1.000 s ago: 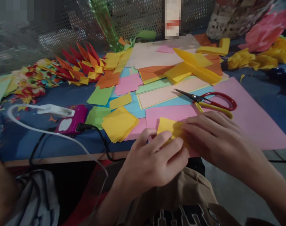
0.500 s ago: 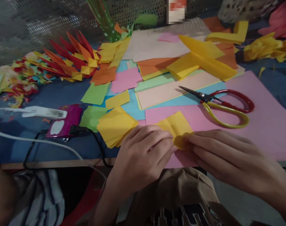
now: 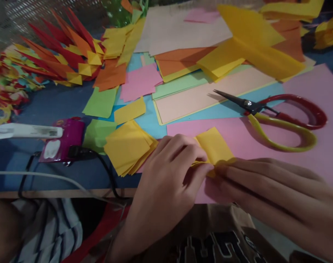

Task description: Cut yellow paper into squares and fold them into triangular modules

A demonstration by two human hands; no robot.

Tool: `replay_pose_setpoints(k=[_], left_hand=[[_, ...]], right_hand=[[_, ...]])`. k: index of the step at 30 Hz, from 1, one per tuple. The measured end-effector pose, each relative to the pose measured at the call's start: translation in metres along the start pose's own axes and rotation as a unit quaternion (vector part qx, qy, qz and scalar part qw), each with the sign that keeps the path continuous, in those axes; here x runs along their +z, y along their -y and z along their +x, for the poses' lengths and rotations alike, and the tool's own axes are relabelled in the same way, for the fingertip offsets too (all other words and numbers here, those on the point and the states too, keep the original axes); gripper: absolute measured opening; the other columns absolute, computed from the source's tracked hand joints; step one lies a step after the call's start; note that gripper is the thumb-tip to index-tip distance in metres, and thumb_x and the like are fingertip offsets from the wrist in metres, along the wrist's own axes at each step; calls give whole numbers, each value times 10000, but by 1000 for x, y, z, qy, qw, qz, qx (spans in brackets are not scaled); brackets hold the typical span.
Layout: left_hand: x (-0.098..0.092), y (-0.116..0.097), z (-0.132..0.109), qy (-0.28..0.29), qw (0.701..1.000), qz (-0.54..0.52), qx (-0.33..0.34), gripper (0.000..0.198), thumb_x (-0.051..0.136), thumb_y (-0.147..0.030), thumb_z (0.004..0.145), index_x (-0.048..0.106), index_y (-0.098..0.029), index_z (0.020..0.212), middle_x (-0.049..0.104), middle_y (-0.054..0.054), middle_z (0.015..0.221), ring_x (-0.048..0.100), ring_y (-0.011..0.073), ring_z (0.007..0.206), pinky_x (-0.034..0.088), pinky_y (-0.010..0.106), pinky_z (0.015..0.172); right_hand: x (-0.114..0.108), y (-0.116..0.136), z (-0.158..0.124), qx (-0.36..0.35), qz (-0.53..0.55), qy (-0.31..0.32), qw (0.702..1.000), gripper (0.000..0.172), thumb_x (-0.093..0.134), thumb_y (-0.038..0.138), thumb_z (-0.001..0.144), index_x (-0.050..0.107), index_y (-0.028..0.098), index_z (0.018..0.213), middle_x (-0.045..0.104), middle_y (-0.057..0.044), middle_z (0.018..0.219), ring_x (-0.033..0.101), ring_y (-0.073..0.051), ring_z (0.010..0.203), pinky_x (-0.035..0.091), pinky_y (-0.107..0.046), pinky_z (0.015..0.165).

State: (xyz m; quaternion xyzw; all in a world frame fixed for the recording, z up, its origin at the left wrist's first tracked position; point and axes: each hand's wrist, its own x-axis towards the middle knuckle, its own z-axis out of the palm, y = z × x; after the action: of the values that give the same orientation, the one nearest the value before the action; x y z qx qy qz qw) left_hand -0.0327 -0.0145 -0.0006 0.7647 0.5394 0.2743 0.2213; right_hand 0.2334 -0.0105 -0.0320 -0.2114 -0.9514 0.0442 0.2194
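Observation:
A small creased piece of yellow paper (image 3: 216, 145) lies between my hands at the table's near edge, over a pink sheet (image 3: 199, 128). My left hand (image 3: 173, 171) pinches its left side between thumb and curled fingers. On its lower right part, the fingertips of my right hand (image 3: 265, 182) press together and grip it. Part of the paper is hidden under my fingers. Beside my left hand sits a stack of yellow paper squares (image 3: 129, 146). Scissors (image 3: 248, 104) with red and yellow handles rest on the sheets beyond my right hand.
A folded red, orange and yellow paper piece (image 3: 65, 54) stands at the back left, near paper scraps (image 3: 7, 87). Purple device (image 3: 70, 137) with cables lies at left. Larger folded yellow paper (image 3: 254, 47) lies behind the scissors. Another person's striped clothing (image 3: 54, 226) shows at lower left.
The view has come closer to the table. My left fingers have bent more, with the thumb now at the paper's fold; the right fingers lie flatter against the paper.

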Motion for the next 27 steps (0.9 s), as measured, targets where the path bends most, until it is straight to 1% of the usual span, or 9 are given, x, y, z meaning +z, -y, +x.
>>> replay_pose_setpoints(k=[2, 6, 12, 14, 16, 17, 20, 23, 27], left_hand=[[1, 0, 0, 0, 1000, -3, -8, 94, 736, -170, 1058, 705, -240, 1004, 742, -1, 1075, 671, 193, 1069, 558, 407, 962], [2, 1, 2, 3, 1000, -2, -7, 80, 726, -178, 1067, 715, -230, 1007, 735, -8, 1068, 665, 181, 1069, 555, 394, 961], [2, 1, 1, -8, 1000, 7, 7, 87, 740, -139, 1048, 728, -205, 993, 730, -8, 1061, 676, 161, 1064, 547, 351, 971], [1, 2, -6, -45, 997, 41, 42, 103, 716, -112, 1062, 755, -199, 1022, 746, 0, 1088, 683, 151, 1061, 555, 332, 968], [-3, 5, -17, -78, 985, 110, 108, 115, 707, -119, 1073, 795, -194, 1082, 793, 7, 1127, 688, 167, 1064, 553, 352, 966], [-5, 7, -22, -75, 974, 148, 152, 101, 731, -163, 1071, 813, -193, 1122, 825, -1, 1143, 693, 185, 1063, 544, 377, 955], [-9, 14, -36, -61, 952, 228, 193, 173, 766, -273, 1067, 834, -208, 1211, 875, -53, 1168, 699, 224, 1026, 501, 429, 891], [-8, 15, -40, -94, 949, 239, 184, 147, 772, -256, 1054, 857, -240, 1172, 883, -96, 1136, 693, 218, 959, 488, 416, 837], [0, 10, -42, -102, 958, 218, 156, 203, 794, -230, 1030, 844, -183, 1221, 881, -24, 1179, 699, 241, 1047, 522, 418, 912]], right_hand=[[-1, -1, 2, -3, -3, -1, 1000, 459, 495, 164, 1088, 673, 199, 1510, 642, 0, 1632, 581, -223, 1547, 366, -374, 1402], [-2, -1, 5, -13, -7, 1, 1000, 439, 509, 162, 1084, 696, 185, 1481, 658, -20, 1621, 592, -240, 1528, 484, -393, 1334], [2, 5, 13, 4, 60, -24, 998, 316, 547, 95, 1080, 782, 122, 1289, 766, -58, 1403, 669, -248, 1361, 491, -411, 1305], [2, 8, 15, 18, 75, -29, 997, 249, 635, 123, 1068, 797, 111, 1256, 776, -38, 1351, 672, -238, 1338, 457, -393, 1332], [2, 10, 16, 36, 86, -40, 995, 234, 699, 144, 1054, 797, 96, 1262, 780, -17, 1322, 649, -225, 1369, 402, -357, 1368], [2, 11, 16, 42, 91, -43, 994, 244, 707, 144, 1054, 792, 87, 1275, 778, -13, 1322, 637, -217, 1385, 391, -337, 1371], [3, 10, 14, 33, 85, -37, 995, 266, 702, 140, 1056, 789, 88, 1301, 762, -24, 1381, 629, -232, 1419, 414, -350, 1353], [5, 7, 11, 1, 40, -23, 999, 278, 735, 162, 1034, 793, 108, 1300, 743, -59, 1454, 579, -304, 1507, 375, -454, 1380], [7, 5, 14, -1, 32, -23, 999, 327, 711, 147, 1027, 750, 93, 1347, 727, -98, 1473, 575, -327, 1494, 392, -492, 1341]])
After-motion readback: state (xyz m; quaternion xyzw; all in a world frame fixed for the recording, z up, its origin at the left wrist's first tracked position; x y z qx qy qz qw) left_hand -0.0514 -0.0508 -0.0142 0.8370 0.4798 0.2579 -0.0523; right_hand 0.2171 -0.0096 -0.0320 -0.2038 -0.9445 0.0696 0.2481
